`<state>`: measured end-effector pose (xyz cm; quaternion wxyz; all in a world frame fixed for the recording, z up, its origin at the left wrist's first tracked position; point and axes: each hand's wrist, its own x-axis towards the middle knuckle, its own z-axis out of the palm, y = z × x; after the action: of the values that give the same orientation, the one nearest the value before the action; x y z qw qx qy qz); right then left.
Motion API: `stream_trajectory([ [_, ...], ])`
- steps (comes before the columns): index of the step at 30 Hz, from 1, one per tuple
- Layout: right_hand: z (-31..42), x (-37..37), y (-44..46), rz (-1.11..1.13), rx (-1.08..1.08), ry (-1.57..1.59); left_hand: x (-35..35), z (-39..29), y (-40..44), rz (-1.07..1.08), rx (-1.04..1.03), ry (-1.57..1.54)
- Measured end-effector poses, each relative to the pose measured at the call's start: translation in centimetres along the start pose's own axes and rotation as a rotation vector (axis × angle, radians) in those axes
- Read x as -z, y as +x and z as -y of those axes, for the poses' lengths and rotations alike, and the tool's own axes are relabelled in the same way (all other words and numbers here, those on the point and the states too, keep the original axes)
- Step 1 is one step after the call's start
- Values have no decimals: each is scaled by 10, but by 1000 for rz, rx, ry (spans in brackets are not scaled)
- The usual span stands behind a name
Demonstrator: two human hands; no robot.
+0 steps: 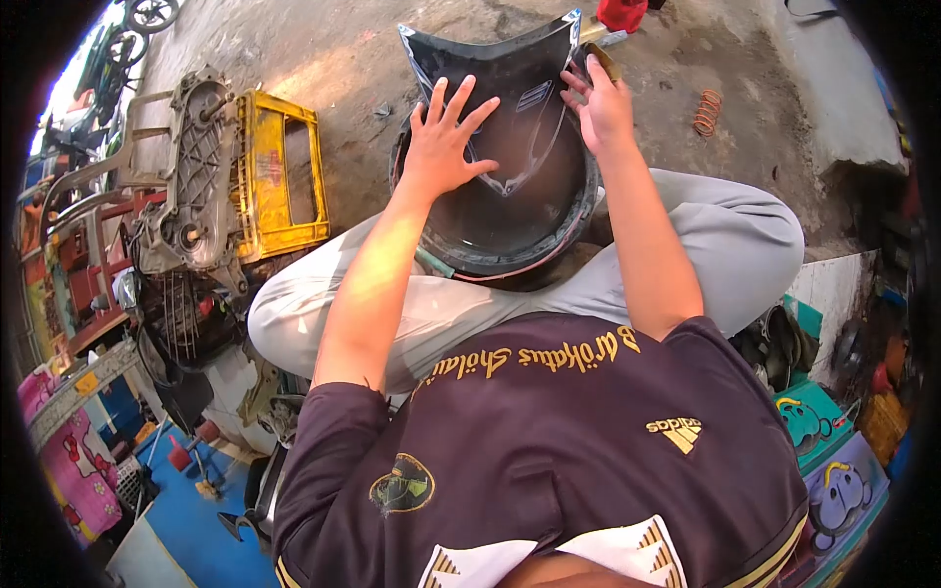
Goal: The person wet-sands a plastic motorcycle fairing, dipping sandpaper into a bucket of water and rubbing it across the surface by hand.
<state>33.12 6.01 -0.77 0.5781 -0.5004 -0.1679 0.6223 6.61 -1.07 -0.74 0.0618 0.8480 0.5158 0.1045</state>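
Note:
A black, pointed motorcycle body panel with pale, worn edges lies over a round black basin between my legs. Its narrow tip points toward me, above what looks like murky water. My left hand rests on the panel's left part, fingers spread and palm down. At the right edge of the panel is my right hand, its fingers partly curled. A small brownish sheet, possibly sandpaper, shows at those fingertips. Exactly how it is gripped is partly hidden.
A yellow plastic crate and a metal engine casing stand left. Beyond the panel lie a red object and, farther right, an orange coil spring on the concrete floor. A blue surface is at lower left.

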Motion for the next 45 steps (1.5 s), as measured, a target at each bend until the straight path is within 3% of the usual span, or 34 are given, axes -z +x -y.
stream_trajectory([
  [4, 0, 11, -5, -88, 139, -203, -16, -10, -10, -70, 23, -26],
  [7, 1, 14, -10, -197, 154, -190, -30, -16, -17, -152, 74, -5],
  [11, 2, 8, -28, -183, 117, -117, -46, -11, -25, -216, 38, 45],
  [13, -5, 10, -30, -25, 133, -112, -48, -11, -27, -245, 13, 108],
  [26, -13, 13, -32, 7, 112, 28, -43, -26, -34, -300, 44, -49],
  [30, -19, 14, -25, 96, 158, 261, -50, -61, -40, -325, 255, -196],
  [32, -24, 14, -18, 123, 190, 310, -59, -75, -40, -342, 491, -482],
  [33, -26, 14, -17, 137, 189, 368, -64, -80, -38, -468, 519, -565],
  [34, -27, 16, -17, 150, 186, 424, -68, -84, -39, -463, 522, -569],
  [36, -28, 18, -18, 112, 195, 397, -75, -87, -41, -89, 1075, -1036],
  [37, -30, 16, -19, 77, 207, 376, -95, -82, -45, -94, 1081, -1031],
  [39, -30, 14, -18, 91, 202, 383, -132, -69, -50, 181, 1231, -1260],
  [40, -29, 14, -18, 96, 207, 384, -136, -67, -50, 178, 1230, -1256],
  [42, -28, 16, -23, 80, 193, 381, -138, -70, -43, 216, 1383, -1576],
  [45, -24, 19, -28, 89, 187, 382, -111, -84, -26, 74, 1238, -1795],
])
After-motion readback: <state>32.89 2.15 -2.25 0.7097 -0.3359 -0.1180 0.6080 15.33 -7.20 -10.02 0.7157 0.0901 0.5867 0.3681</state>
